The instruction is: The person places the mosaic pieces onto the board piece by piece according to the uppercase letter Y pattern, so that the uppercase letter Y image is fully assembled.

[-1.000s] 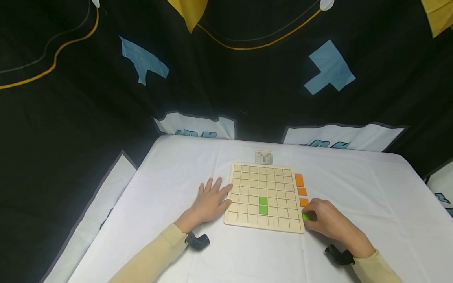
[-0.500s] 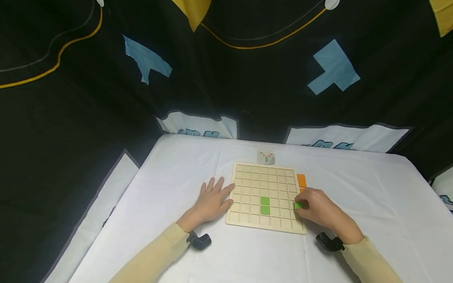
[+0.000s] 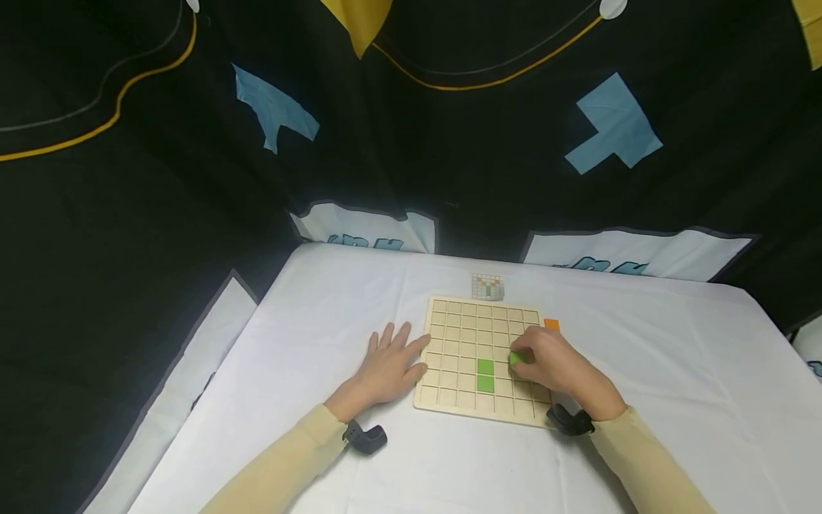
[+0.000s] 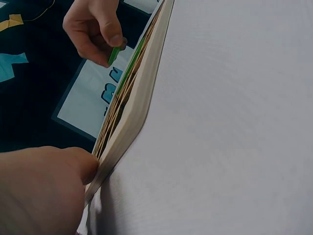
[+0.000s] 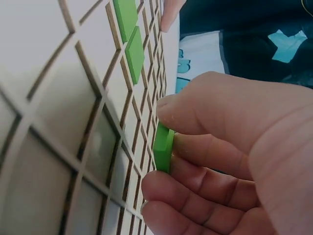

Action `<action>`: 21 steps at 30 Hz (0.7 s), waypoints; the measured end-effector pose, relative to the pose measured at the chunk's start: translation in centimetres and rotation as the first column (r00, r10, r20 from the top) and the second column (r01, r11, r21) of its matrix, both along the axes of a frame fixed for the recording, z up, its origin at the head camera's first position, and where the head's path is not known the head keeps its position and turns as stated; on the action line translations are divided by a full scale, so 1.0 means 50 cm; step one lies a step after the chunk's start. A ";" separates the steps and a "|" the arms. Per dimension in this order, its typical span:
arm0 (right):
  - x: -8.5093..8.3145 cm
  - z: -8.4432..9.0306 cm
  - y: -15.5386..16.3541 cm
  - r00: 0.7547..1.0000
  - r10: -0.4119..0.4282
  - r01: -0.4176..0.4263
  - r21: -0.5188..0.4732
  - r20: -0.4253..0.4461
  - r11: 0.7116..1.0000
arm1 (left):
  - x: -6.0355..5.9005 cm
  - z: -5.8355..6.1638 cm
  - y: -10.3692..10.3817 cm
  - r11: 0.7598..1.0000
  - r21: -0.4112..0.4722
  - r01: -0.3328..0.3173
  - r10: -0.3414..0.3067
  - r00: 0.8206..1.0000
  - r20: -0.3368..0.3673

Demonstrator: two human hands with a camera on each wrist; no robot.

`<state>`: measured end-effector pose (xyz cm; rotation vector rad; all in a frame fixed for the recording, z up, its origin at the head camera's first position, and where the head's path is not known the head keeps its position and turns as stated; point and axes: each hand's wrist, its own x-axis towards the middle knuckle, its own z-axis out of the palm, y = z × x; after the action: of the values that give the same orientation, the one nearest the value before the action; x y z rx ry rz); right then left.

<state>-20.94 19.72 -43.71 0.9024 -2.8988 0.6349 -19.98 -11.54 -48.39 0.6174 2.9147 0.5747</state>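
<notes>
A pale wooden grid board (image 3: 453, 320) lies on the white table, with two green square tiles (image 3: 485, 375) set one above the other in its cells. My right hand (image 3: 554, 360) pinches another green tile (image 5: 164, 147) between thumb and fingers, over the right half of the board. In the left wrist view this tile (image 4: 114, 55) is clear above the board's surface. Fingers spread, my left hand (image 3: 382, 373) rests beside the left edge, its thumb and index fingertips touching the board.
An orange tile (image 3: 551, 324) shows past the board's upper right edge; my right hand hides the area below it. Behind the board lies a small card (image 3: 488, 287) printed with a coloured grid. A dark printed curtain (image 3: 411, 143) hangs behind the table.
My right hand has lifted the green tile from beside the board's right edge and carried it left over the board. The left hand stays in place; the view has shifted slightly.
</notes>
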 end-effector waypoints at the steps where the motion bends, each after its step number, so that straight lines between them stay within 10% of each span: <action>1: -0.002 -0.001 -0.003 1.000 0.001 -0.001 0.001 0.001 1.000 | 0.000 0.000 0.000 1.000 -0.001 0.001 -0.001 1.000 -0.002; 21: -0.042 -0.011 -0.066 1.000 0.017 -0.017 0.021 0.006 1.000 | 0.003 0.005 0.002 1.000 0.005 -0.007 0.007 1.000 0.002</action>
<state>-23.05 16.44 -44.26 0.9301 -2.9116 0.6102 -19.82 -11.44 -48.15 0.6067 2.9153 0.5834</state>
